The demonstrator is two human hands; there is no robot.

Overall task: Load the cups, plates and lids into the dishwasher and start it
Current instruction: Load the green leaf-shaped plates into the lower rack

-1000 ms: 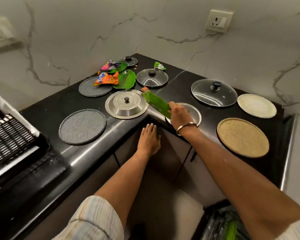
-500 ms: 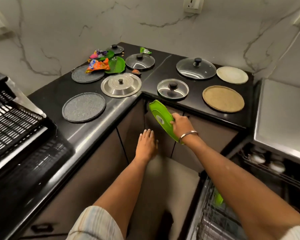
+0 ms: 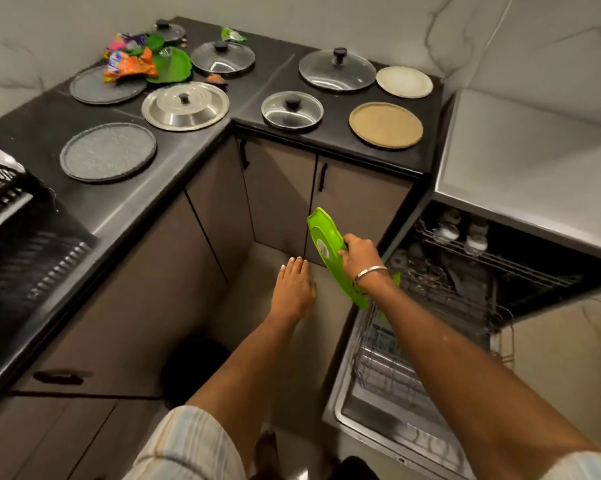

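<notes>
Black counter (image 3: 195,154) holds five lids, four plates; right hand (image 3: 359,256) fingers grip green plate (image 3: 327,245), left hand (image 3: 292,289) flat

Bright green plate (image 3: 327,249); black countertop (image 3: 146,199); white marble wall (image 3: 378,26) w/ grey veins; speckled grey plates (image 3: 108,151); tan plate (image 3: 385,125); orange wrapper (image 3: 129,65); striped pale sleeve (image 3: 188,445).

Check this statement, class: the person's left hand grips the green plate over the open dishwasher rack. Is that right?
Not quite. The head view shows the right hand gripping the green plate over the open dishwasher rack; the left hand is open and holds nothing.
</notes>
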